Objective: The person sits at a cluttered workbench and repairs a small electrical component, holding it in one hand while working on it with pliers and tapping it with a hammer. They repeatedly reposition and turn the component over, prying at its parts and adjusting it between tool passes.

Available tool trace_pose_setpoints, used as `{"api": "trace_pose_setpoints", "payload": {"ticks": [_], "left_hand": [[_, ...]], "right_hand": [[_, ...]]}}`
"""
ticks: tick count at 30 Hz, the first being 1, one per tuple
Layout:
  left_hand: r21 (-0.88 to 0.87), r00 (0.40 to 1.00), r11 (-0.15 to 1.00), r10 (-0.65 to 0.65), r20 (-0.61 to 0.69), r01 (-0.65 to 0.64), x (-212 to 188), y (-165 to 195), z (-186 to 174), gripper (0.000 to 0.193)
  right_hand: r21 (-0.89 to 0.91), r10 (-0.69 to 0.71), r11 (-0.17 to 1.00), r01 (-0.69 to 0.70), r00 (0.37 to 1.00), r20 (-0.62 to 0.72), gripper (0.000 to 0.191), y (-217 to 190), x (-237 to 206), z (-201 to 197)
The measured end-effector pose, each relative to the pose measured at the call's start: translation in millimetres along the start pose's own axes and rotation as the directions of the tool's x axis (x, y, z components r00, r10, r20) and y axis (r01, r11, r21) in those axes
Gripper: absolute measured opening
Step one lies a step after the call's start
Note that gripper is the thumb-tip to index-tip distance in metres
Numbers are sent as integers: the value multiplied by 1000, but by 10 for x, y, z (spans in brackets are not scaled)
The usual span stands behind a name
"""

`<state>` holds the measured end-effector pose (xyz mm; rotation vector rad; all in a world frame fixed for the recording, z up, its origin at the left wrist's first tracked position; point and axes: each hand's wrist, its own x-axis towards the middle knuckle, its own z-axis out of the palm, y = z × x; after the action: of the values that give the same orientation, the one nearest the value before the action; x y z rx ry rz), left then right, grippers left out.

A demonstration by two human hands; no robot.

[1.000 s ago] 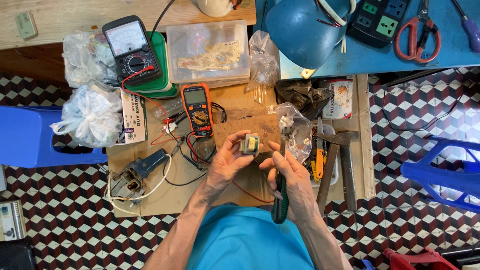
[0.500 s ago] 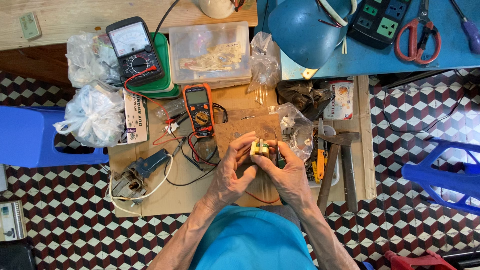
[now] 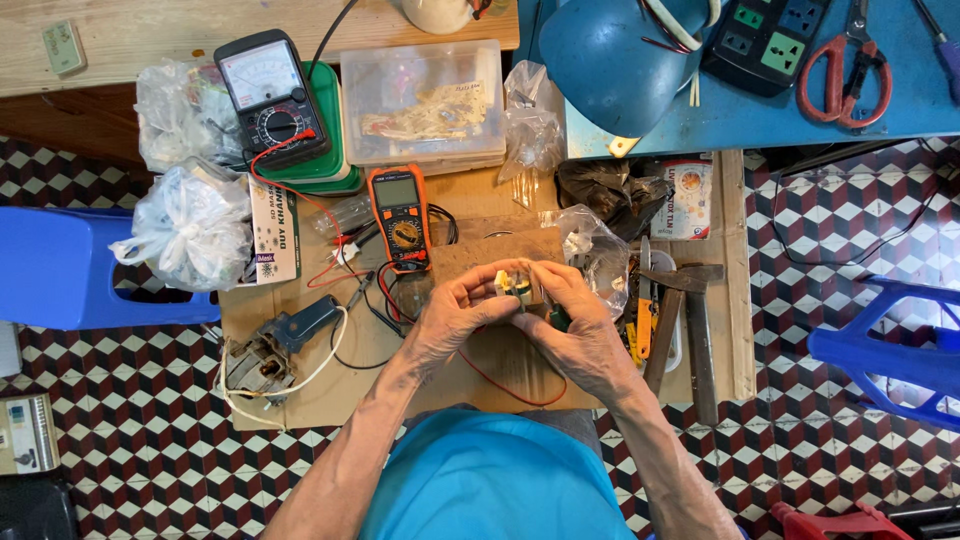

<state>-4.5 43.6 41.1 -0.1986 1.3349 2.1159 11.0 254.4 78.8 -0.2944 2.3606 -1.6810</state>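
Observation:
My left hand (image 3: 455,320) and my right hand (image 3: 575,325) meet over the low wooden work board (image 3: 300,400), both gripping a small yellowish transformer-like part (image 3: 515,286) with a green patch. A green screwdriver handle (image 3: 557,320) shows under my right palm, mostly hidden. A thin red wire (image 3: 510,395) loops on the board below the hands. An orange digital multimeter (image 3: 401,215) lies just left of and beyond the hands.
A black analog meter (image 3: 270,95) on green boxes, a clear plastic box (image 3: 425,100) and knotted plastic bags (image 3: 190,225) stand at the back left. A hammer (image 3: 690,330) and hand tools lie right. Blue stools (image 3: 60,265) flank the board; red scissors (image 3: 845,65) top right.
My right hand has come up from the board to join the left on the small part. The screwdriver, plainly seen a second ago, is now tucked under the right palm.

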Motion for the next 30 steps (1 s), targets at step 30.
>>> {"api": "trace_pose_setpoints", "payload": {"ticks": [30], "left_hand": [[807, 820, 478, 572, 14, -347, 139, -506, -106, 52]], "right_hand": [[712, 617, 384, -587, 737, 275, 56, 421, 76, 236]]}}
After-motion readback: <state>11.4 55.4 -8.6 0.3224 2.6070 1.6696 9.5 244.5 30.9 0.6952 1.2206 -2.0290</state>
